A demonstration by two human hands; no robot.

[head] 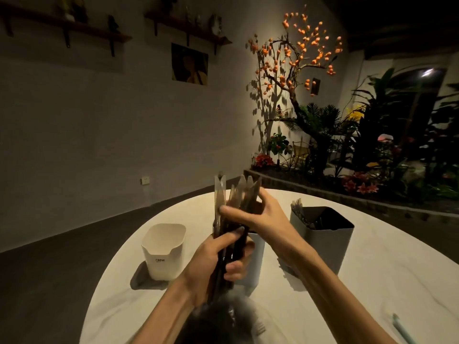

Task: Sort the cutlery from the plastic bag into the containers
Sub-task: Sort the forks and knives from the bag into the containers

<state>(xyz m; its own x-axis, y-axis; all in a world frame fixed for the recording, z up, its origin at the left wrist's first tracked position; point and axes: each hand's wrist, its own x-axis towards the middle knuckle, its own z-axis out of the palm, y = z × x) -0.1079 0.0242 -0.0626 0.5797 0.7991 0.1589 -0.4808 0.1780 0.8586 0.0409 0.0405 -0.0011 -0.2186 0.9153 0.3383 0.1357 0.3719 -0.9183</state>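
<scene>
A bundle of plastic knives point(233, 214) stood upright above the round white worktop point(372, 281), blades up. The left hand point(216, 256) gripped the dark handles low down, fingers curled round them. The right hand point(258, 214) pinched the bundle higher, near the blades. Behind them stood a pale container point(255, 259); a cream container point(164, 252) sat to the left, and a grey container point(323, 239) holding cutlery to the right.

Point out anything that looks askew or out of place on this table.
Nothing is spilled or damaged. One loose item stands out: a pale pen-like stick lies alone near the table's right edge, apart from the containers. What it is cannot be told.
</scene>
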